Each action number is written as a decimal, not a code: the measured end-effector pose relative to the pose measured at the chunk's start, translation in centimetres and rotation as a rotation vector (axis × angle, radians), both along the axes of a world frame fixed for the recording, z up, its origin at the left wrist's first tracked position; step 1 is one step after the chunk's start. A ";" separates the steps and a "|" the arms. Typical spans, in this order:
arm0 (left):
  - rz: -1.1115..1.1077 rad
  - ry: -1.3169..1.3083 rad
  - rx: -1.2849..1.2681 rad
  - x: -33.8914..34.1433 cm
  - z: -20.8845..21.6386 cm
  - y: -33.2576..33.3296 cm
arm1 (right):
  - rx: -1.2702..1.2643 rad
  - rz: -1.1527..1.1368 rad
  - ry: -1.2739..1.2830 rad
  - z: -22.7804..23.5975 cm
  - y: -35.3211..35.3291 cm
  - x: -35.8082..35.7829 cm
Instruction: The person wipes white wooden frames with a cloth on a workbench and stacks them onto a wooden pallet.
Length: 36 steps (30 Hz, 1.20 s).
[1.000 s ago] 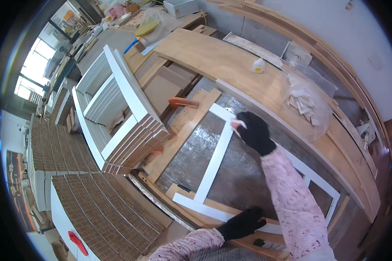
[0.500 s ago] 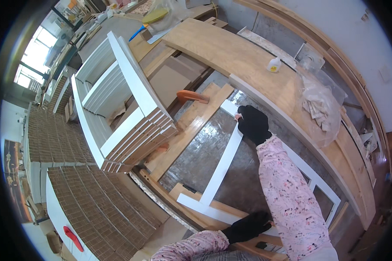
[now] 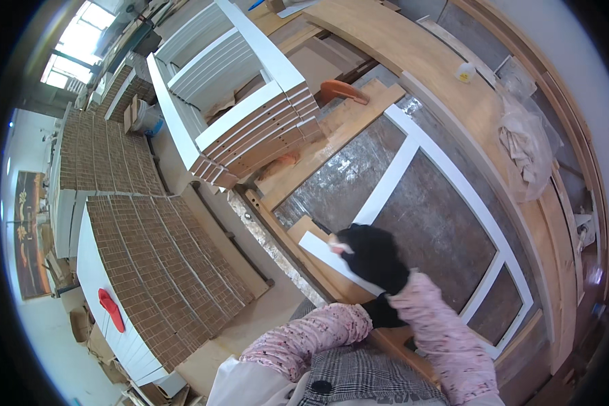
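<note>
A white wooden frame with crossbars lies flat on a dark, shiny worktop. Over its near side, where a crossbar joins the near rail, is my right hand in a black glove with bare fingertips. Its fingers are drawn together; anything small between them cannot be made out. My left hand, also black-gloved, lies low beside the near rail, largely covered by my right hand and sleeve, so its fingers are hidden. Both forearms wear pink floral sleeves.
Left of the frame stands a stack of similar white frames. An orange clamp-like piece sits on a wooden strip. A long board on the right bears a small white bottle and a plastic bag. Brown stacked panels stand at lower left.
My right hand has come from the frame's far corner back to its near side, now partly covering my left hand. The view has shifted, showing more of my body.
</note>
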<state>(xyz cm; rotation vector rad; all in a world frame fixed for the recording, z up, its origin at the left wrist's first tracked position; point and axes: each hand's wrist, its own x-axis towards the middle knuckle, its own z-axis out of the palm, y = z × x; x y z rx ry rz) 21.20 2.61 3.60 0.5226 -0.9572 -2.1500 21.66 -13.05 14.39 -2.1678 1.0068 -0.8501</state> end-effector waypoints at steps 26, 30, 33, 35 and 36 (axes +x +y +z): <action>-0.055 0.370 0.267 0.2 -2.5 -0.1 | -0.017 -0.054 0.312 -1.4 3.5 0.1; -0.042 0.428 0.305 -2.7 -3.0 -0.4 | -0.059 0.007 0.343 -1.6 3.2 0.0; -0.058 0.482 0.352 -1.4 -3.9 -0.7 | -0.079 -0.014 0.332 -1.3 2.0 1.7; -0.067 0.508 0.370 -0.2 -4.3 -0.7 | -0.087 -0.040 0.429 -1.9 1.7 2.5; -0.067 0.517 0.378 -1.1 -4.5 -1.4 | -0.013 -0.001 0.453 -2.1 2.2 2.1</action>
